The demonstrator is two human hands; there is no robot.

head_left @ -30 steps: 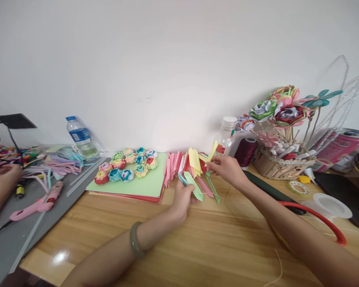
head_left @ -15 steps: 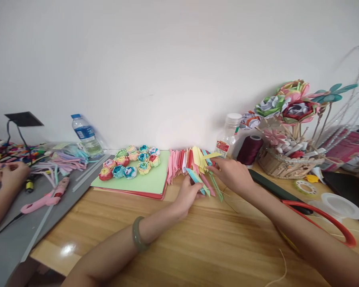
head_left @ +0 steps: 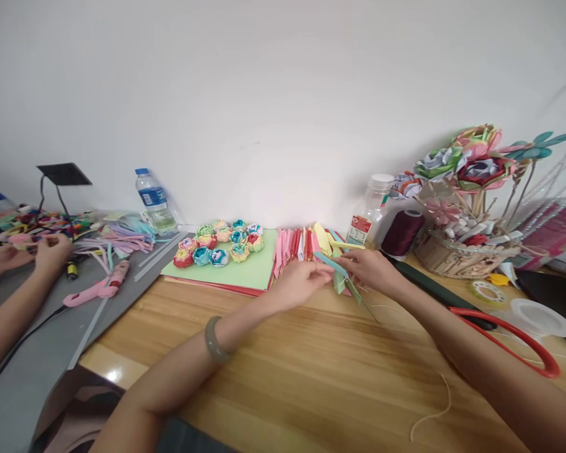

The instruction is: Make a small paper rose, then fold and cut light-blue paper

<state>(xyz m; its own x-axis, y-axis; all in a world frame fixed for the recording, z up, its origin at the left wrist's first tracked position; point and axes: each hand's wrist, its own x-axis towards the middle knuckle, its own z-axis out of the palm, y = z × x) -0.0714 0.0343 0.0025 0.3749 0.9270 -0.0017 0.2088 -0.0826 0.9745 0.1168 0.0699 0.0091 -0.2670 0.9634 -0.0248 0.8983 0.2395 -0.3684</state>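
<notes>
Blue paper (head_left: 331, 264), red label (head_left: 360, 226), blue label (head_left: 154, 197), print illegible

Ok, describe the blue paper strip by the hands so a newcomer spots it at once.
On the wooden table, find the green sheet bearing paper flowers. Right of it stands a row of folded paper; at its near right end are the left hand and right hand. The blue paper strip slants between them, beside yellow and green pieces.
</notes>
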